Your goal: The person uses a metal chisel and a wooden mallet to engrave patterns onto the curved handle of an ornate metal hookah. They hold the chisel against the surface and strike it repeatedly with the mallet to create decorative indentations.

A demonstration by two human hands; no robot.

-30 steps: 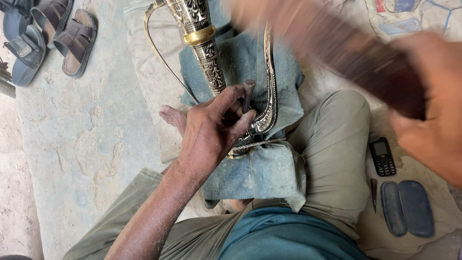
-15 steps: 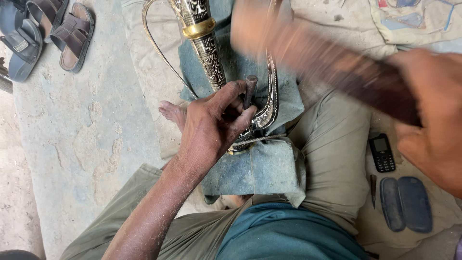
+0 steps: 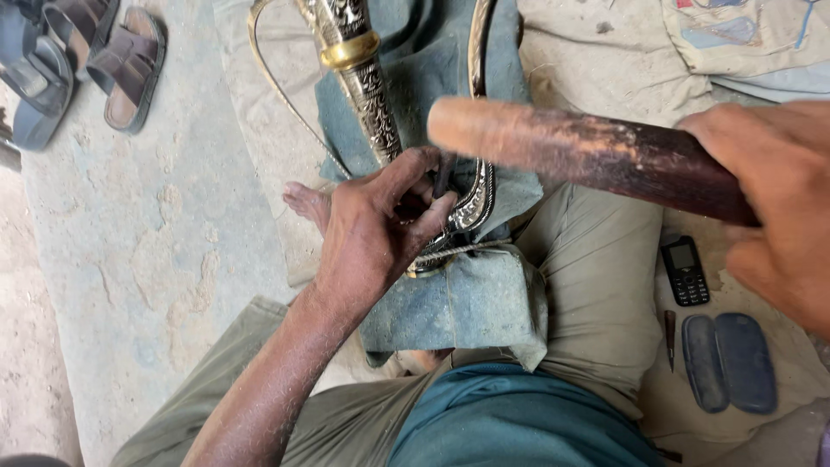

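Punch [image 3: 443, 175], pinched upright by left hand [image 3: 376, 229] fingers on scabbard [image 3: 367, 95]; right hand [image 3: 769, 203] gripped mallet [image 3: 588, 156], best struck squarely.

Soft, even daylight fills the scene, bright without harsh shadows. Glare glints on the engraved metal sheath [image 3: 367, 95] and its brass band. The wooden club [image 3: 588, 156] shows slight motion blur at its pale near end, and the right hand [image 3: 774, 207], close to the lens, looks soft. The left hand [image 3: 380, 229] is sharp.
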